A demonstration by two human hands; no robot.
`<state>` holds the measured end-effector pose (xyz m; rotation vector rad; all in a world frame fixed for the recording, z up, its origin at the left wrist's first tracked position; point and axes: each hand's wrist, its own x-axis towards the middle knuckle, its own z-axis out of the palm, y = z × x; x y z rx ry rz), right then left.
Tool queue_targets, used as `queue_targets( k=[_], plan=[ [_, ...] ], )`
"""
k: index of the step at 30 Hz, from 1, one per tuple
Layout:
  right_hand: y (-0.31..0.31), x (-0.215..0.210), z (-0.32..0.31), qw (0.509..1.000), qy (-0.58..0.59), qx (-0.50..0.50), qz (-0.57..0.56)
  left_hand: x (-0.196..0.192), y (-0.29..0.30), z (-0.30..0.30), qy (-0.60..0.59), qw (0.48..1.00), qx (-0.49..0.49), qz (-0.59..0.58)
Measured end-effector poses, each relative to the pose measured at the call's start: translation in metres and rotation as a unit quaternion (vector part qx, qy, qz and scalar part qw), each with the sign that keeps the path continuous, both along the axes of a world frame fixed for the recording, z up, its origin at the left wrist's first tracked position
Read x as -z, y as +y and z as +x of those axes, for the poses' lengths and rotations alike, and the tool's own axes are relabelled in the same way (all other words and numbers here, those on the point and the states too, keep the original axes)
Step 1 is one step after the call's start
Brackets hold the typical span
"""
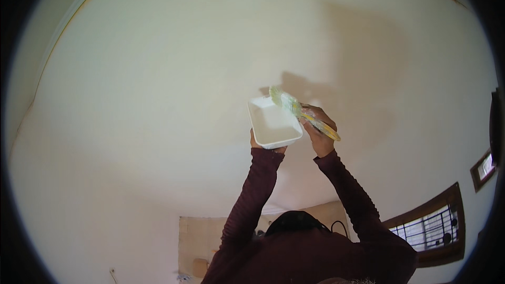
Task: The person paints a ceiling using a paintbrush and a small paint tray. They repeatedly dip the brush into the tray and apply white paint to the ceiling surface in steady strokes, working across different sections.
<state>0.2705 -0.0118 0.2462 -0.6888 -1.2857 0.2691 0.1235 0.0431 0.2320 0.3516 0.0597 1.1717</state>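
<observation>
A white rectangular tub (276, 144) with rounded corners rests on my left hand (254, 140), its open top tilted into view. The fingers of this hand wrap round the tub's left side and underside and are partly hidden by it. My right hand (321, 129) is closed around a paintbrush (288, 102) with a yellow handle. Pale, whitish-green paint coats its bristles and part of the handle. The bristles lie over the tub's far right corner; whether they touch the rim, I cannot tell. Inside, the tub looks pale, and any paint is hard to make out.
A broad off-white painted surface (173, 73) spreads around my hands, with shadows on it to the right. At the lower right is a brown-framed window (428, 229) with bars, and a smaller framed pane (484, 171) above it. Dark maroon sleeves cover my arms.
</observation>
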Motion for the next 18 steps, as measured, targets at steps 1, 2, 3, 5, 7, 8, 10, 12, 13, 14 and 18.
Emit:
queue_targets(
  k=[1, 2, 3, 5, 7, 8, 10, 12, 13, 14, 18],
  plan=[
    [0.000, -0.004, 0.000, 0.999, -0.020, 0.001, 0.034, -0.006, -0.004, 0.000, -0.002, 1.000, -0.004, 0.004],
    [-0.003, -0.007, -0.001, 0.999, -0.032, 0.005, 0.043, -0.012, -0.008, 0.001, -0.002, 1.000, -0.004, 0.007],
    [-0.005, -0.010, 0.000, 0.998, -0.042, 0.011, 0.048, -0.017, -0.011, 0.002, -0.003, 1.000, -0.005, 0.011],
    [-0.005, -0.016, 0.000, 0.996, -0.059, 0.028, 0.059, -0.023, -0.016, 0.001, -0.002, 1.000, -0.010, 0.022],
    [-0.001, -0.021, 0.007, 0.993, -0.078, 0.035, 0.078, -0.019, -0.018, -0.001, 0.008, 0.999, -0.012, 0.037],
    [0.005, -0.025, 0.011, 0.991, -0.088, 0.042, 0.089, -0.014, -0.012, -0.002, 0.016, 0.999, -0.011, 0.046],
    [0.018, -0.039, 0.014, 0.990, -0.079, 0.047, 0.108, -0.011, -0.011, -0.003, 0.021, 0.998, -0.011, 0.051],
    [0.038, -0.057, 0.018, 0.990, -0.067, 0.054, 0.114, -0.012, -0.014, -0.002, 0.019, 0.999, -0.011, 0.044],
    [0.050, -0.068, 0.019, 0.990, -0.061, 0.058, 0.111, -0.009, -0.012, 0.000, 0.012, 0.999, -0.016, 0.036],
    [0.063, -0.079, 0.020, 0.991, -0.053, 0.062, 0.109, -0.004, -0.006, 0.001, 0.005, 0.999, -0.021, 0.028],
    [0.116, -0.117, 0.036, 0.993, -0.004, 0.069, 0.096, 0.005, 0.003, 0.002, 0.016, 0.999, -0.043, 0.010]
  ],
)
